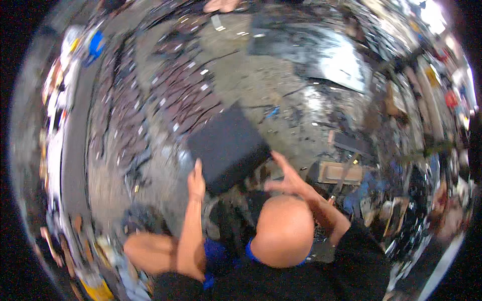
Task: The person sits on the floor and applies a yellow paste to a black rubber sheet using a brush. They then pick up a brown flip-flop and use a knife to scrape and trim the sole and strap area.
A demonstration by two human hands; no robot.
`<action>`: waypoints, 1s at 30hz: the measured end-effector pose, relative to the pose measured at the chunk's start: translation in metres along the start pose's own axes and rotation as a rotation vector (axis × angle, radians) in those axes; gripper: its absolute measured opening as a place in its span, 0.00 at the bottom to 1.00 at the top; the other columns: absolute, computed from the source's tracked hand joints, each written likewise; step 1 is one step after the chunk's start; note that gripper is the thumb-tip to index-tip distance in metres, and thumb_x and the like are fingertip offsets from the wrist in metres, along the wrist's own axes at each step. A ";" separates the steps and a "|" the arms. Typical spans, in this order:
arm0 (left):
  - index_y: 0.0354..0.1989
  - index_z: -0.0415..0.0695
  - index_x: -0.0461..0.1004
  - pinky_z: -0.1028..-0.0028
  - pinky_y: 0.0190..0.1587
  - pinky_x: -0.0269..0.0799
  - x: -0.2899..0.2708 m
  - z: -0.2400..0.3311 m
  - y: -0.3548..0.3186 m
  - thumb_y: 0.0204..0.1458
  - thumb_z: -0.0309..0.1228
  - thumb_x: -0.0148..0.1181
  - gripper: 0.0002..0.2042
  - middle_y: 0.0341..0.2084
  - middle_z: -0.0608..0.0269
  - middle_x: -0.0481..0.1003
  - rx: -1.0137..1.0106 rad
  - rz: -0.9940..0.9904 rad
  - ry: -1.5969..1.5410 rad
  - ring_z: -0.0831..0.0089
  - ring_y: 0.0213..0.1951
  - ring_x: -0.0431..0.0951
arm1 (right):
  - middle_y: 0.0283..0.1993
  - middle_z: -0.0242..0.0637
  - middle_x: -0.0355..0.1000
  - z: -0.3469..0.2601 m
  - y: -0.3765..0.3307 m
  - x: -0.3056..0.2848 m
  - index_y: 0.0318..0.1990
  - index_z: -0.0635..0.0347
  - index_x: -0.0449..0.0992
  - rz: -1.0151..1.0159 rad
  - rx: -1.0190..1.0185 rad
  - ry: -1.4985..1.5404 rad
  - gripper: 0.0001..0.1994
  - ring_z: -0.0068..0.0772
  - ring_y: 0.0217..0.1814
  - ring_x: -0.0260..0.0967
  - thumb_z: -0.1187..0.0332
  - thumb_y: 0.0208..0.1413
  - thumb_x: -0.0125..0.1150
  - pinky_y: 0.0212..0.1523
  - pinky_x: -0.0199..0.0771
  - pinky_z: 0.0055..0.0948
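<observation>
A thick black block [228, 143], with a flat top and squared edges, is tilted in front of my knees. Whether it is a box or a stack of sheets I cannot tell. My left hand [197, 184] grips its near left edge, the thumb lying along the side and the other fingers hidden. At its right corner, my right hand [288, 176] has its fingers spread, one fingertip at the edge and the thumb apart from it. My bare knees show below, and motion smears much of the picture.
Rows of dark strips with small pale tags [186, 90] lie on the floor to the left. A large shiny dark sheet [301, 45] is spread at the far right. A wooden block [340, 173] sits right of my hand. Someone's bare feet [221, 5] show at the top.
</observation>
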State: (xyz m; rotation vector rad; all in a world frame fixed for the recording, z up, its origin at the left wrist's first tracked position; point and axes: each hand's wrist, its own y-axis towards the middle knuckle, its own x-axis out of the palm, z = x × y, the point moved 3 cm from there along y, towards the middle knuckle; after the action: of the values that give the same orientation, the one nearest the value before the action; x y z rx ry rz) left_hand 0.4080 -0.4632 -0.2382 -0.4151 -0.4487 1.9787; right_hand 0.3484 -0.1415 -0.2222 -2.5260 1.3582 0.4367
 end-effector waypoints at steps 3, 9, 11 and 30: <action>0.46 0.26 0.74 0.68 0.49 0.68 -0.018 0.008 0.050 0.61 0.53 0.47 0.33 0.42 0.52 0.77 -0.120 -0.121 0.066 0.67 0.44 0.75 | 0.62 0.48 0.66 -0.016 0.067 0.007 0.60 0.67 0.64 0.258 0.007 0.035 0.39 0.40 0.60 0.65 0.58 0.43 0.76 0.60 0.64 0.39; 0.52 0.30 0.71 0.63 0.49 0.68 -0.019 0.005 -0.050 0.57 0.61 0.48 0.38 0.44 0.50 0.75 -0.049 -0.220 0.135 0.65 0.46 0.73 | 0.41 0.40 0.78 0.018 0.043 0.014 0.47 0.68 0.75 0.131 0.300 0.078 0.22 0.34 0.41 0.73 0.58 0.53 0.67 0.46 0.73 0.35; 0.55 0.31 0.68 0.60 0.56 0.63 0.000 -0.034 -0.109 0.53 0.64 0.51 0.41 0.51 0.45 0.72 0.268 -0.233 0.520 0.57 0.55 0.68 | 0.45 0.47 0.76 0.069 0.036 0.018 0.49 0.71 0.74 0.086 0.479 -0.140 0.28 0.39 0.47 0.72 0.52 0.53 0.67 0.48 0.71 0.38; 0.44 0.32 0.72 0.68 0.44 0.70 -0.017 0.098 -0.022 0.58 0.49 0.56 0.26 0.37 0.61 0.77 0.279 -0.169 -0.300 0.75 0.39 0.74 | 0.42 0.41 0.78 -0.060 0.052 0.006 0.46 0.67 0.75 0.292 0.044 0.041 0.20 0.33 0.42 0.73 0.58 0.54 0.67 0.47 0.71 0.35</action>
State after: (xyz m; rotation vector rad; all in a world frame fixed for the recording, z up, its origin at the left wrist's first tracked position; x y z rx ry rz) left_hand 0.3862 -0.4820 -0.1408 0.0951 -0.3732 1.9084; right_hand 0.3172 -0.1949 -0.1722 -2.3202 1.7407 0.4047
